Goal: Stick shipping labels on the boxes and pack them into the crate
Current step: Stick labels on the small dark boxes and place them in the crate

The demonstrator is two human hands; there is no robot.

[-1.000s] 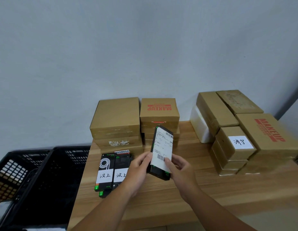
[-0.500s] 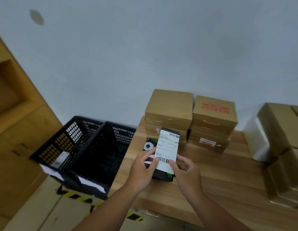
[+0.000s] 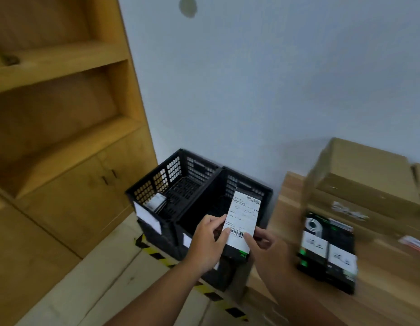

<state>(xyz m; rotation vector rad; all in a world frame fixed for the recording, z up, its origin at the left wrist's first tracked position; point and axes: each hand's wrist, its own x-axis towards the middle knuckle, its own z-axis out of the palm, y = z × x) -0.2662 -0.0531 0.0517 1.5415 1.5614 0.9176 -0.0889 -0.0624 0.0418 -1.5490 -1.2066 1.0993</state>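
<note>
Head view: I see my left hand (image 3: 208, 241) and right hand (image 3: 263, 243) both closed on the black box (image 3: 237, 251), shipping label (image 3: 243, 218) facing me. Its long axis runs nearly upright, top tilted away to the right, held above the black crate (image 3: 227, 182) beside the worktop (image 3: 289, 208).

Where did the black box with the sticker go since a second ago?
Both hands, left hand and right hand, carried the labelled black box leftward off the wooden table, now over the black crates. Grip unchanged; the two black boxes stayed put.
</note>
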